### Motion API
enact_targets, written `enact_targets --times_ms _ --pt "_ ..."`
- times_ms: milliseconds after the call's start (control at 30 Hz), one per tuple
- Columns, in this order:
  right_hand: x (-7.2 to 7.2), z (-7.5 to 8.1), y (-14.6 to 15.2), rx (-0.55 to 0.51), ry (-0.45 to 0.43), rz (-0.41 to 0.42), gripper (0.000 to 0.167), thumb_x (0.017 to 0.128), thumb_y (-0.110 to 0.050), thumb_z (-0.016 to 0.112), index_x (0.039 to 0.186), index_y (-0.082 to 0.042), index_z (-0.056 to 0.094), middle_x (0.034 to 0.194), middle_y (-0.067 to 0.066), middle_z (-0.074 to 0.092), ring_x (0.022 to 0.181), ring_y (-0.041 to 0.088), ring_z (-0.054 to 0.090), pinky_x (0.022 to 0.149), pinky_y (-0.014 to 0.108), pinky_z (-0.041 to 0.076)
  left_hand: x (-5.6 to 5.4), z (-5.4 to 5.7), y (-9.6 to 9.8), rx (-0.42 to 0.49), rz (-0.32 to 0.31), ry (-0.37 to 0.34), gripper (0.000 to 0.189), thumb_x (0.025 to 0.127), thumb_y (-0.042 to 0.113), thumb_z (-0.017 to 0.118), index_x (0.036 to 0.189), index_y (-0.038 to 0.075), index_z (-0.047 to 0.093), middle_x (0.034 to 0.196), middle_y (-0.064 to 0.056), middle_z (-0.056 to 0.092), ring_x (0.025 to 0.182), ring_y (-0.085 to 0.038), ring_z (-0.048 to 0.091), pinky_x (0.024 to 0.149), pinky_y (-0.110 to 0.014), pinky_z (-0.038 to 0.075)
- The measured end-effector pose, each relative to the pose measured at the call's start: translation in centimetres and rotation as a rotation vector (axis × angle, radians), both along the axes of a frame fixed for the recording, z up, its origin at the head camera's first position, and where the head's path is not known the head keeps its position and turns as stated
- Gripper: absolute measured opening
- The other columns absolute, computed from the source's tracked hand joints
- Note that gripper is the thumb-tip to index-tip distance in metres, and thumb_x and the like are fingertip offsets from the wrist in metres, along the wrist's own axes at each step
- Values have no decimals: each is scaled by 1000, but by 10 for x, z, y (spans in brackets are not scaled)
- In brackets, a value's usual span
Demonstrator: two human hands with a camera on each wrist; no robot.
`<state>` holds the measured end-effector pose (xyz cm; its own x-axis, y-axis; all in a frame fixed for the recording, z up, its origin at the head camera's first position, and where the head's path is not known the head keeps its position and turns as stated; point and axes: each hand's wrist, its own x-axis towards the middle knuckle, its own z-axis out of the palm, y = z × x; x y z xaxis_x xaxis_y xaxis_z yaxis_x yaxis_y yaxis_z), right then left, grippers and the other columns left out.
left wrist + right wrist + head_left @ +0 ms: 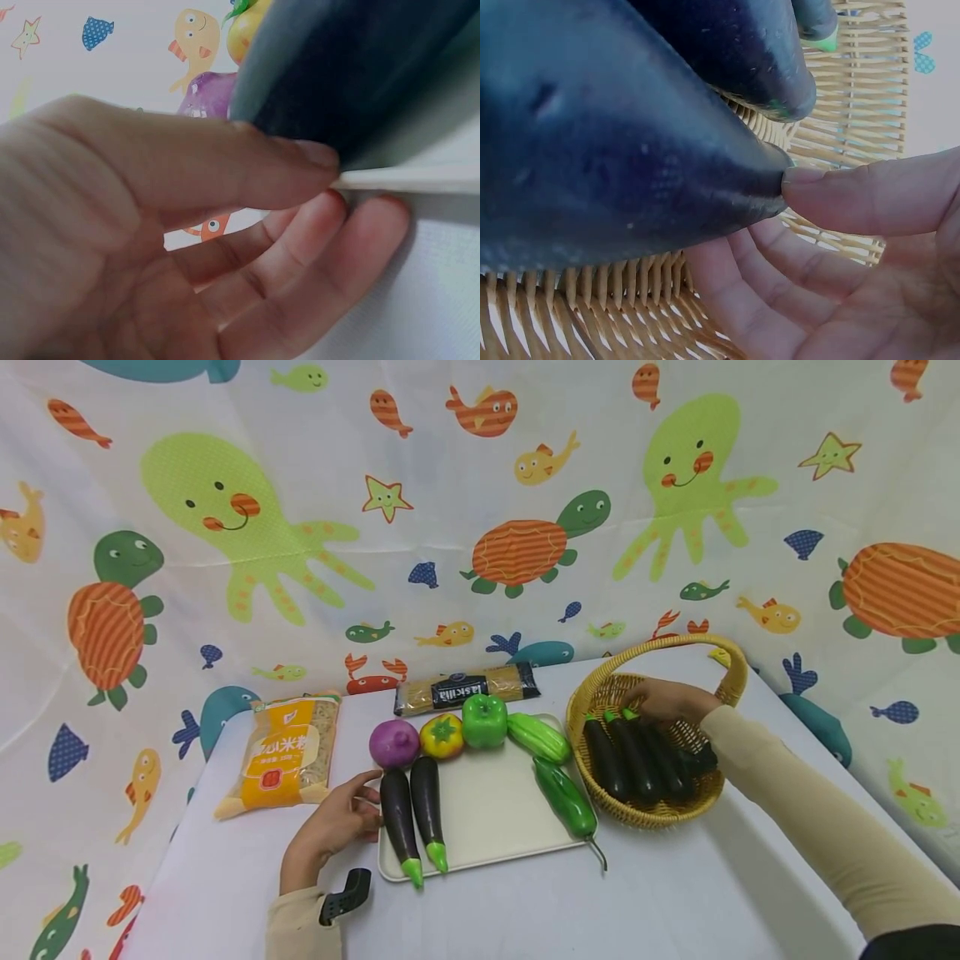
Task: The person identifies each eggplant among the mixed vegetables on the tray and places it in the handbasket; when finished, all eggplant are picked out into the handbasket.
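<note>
My left hand (341, 818) is at the left edge of the cream tray (491, 814). In the left wrist view its thumb presses on the rim from above with fingers beneath, pinching it. Beside the thumb lies one dark eggplant (399, 818), with a second eggplant (427, 802) next to it on the tray. Inside the wicker basket (637, 816), my right hand (671, 700) grips the end of an eggplant (667, 172) between thumb and fingers. Several other eggplants (606, 760) lie side by side in that basket, green stem ends toward the back.
Along the tray's back are a purple onion (393, 743), a yellow-red fruit (442, 737), a green bell pepper (484, 722) and a cucumber (538, 738). A green chili (564, 797) lies at its right. Behind stands a pasta pack (491, 687); leftward, a noodle bag (288, 752).
</note>
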<state>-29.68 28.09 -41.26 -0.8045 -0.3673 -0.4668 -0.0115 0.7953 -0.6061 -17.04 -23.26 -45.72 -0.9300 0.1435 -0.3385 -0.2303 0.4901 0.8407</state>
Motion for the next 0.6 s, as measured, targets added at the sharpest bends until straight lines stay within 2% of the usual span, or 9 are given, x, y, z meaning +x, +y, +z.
enact_targets --times_ms 267,367,467,567,600 --pt "2 1 2 -34 -10 -26 49 90 7 44 139 11 54 122 24 55 82 22 57 66 35 54 0 0 0 12 7 -12 72 84 -13 64 152 0 41 115 -17 54 88 -25 58 75 -38 62" --pt "4 2 4 -52 -14 -53 49 90 5 44 138 10 54 115 21 56 87 24 57 70 36 56 0 -1 -1 14 6 -11 73 84 -13 64 152 0 41 115 -17 54 88 -25 59 74 -38 62" --pt "6 5 4 -71 -9 -82 50 90 4 44 139 11 51 107 19 55 84 23 56 70 36 56 -1 -1 -1 14 6 -12 73 84 -13 64 152 0 41 115 -17 54 88 -25 59 75 -38 62" --pt "12 11 0 -38 61 -66 52 90 5 41 141 14 48 114 26 55 79 26 53 67 38 52 -1 -1 -1 10 7 -13 73 84 -13 64 152 0 41 115 -17 54 88 -25 59 75 -38 62" --pt "15 14 -2 -9 98 -48 51 91 3 41 141 14 48 120 30 55 83 29 56 71 41 53 -1 -1 -1 9 8 -14 73 84 -13 64 152 0 41 115 -17 54 88 -25 59 75 -38 62"
